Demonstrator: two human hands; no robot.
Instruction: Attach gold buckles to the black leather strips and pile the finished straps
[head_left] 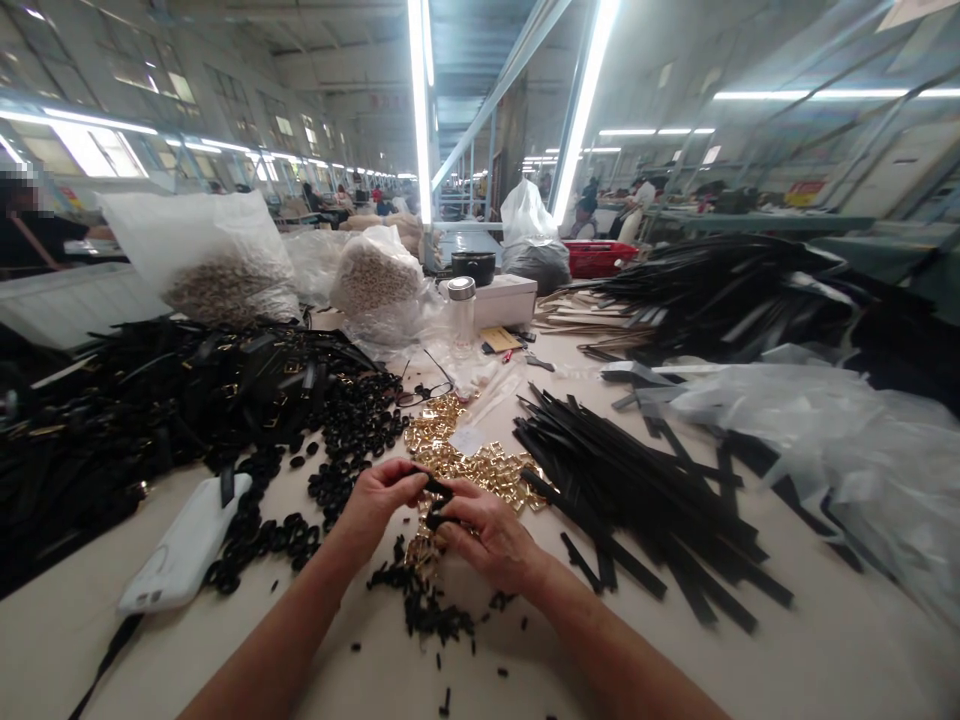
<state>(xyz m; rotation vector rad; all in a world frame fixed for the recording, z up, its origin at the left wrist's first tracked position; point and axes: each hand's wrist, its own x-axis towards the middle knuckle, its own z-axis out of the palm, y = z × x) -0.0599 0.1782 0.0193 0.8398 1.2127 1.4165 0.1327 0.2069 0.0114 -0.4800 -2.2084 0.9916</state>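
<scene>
Both hands meet over the middle of the table, holding a short black strap (435, 484) between them. My left hand (384, 500) pinches one end with thumb and fingers. My right hand (484, 530) is closed round the other part, which looks folded or looped; fine detail there is hidden by the fingers. Just beyond the hands lies a pile of gold buckles (495, 465). Small black scraps (435, 605) are scattered below the hands. To the left spread many black loops (352, 480), and to the right a stack of black straps (592, 460).
A white phone or power bank (184, 550) with a black cord lies left. Behind it is a heap of black buckled straps (187, 390). Eyeglasses (427, 390), a clear bottle (461, 310) and filled plastic bags (379, 285) stand farther back. Plastic sheeting (817, 430) covers the right side.
</scene>
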